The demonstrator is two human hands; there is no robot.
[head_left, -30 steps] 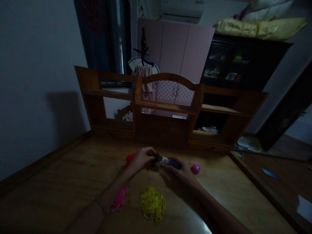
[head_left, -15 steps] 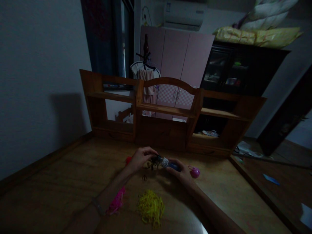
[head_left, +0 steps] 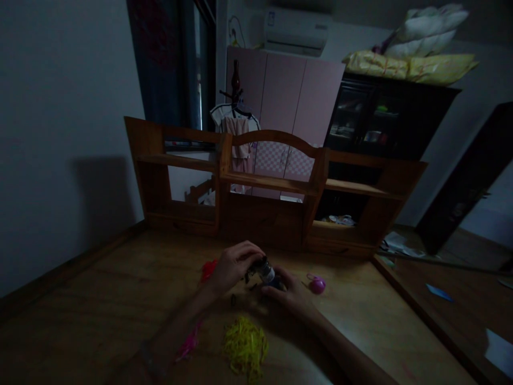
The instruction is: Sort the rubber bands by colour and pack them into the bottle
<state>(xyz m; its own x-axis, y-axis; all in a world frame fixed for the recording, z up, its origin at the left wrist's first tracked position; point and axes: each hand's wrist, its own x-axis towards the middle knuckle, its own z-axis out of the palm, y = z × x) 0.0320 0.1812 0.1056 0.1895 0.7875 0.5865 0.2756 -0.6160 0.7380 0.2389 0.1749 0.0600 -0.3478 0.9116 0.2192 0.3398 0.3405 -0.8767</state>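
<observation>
Both my hands meet over the wooden desk in dim light. My right hand is closed round a small dark bottle with a pale label, tilted with its top toward my left hand. The left hand's fingers are curled over the bottle's dark top end. A few small dark bits lie on the desk just below the hands. A yellow pile of thin bands lies nearer me, a pink pile shows beside my left forearm, and a red pile sits behind my left hand.
A small round magenta thing lies right of my right hand. A wooden shelf unit stands along the desk's far edge. The grey wall borders the left side. A darker side table with papers adjoins on the right.
The bottle has tipped from lying sideways to a steeper tilt, and both hands have drawn closer together. Small dark bits now lie on the desk. The view shifted slightly.
</observation>
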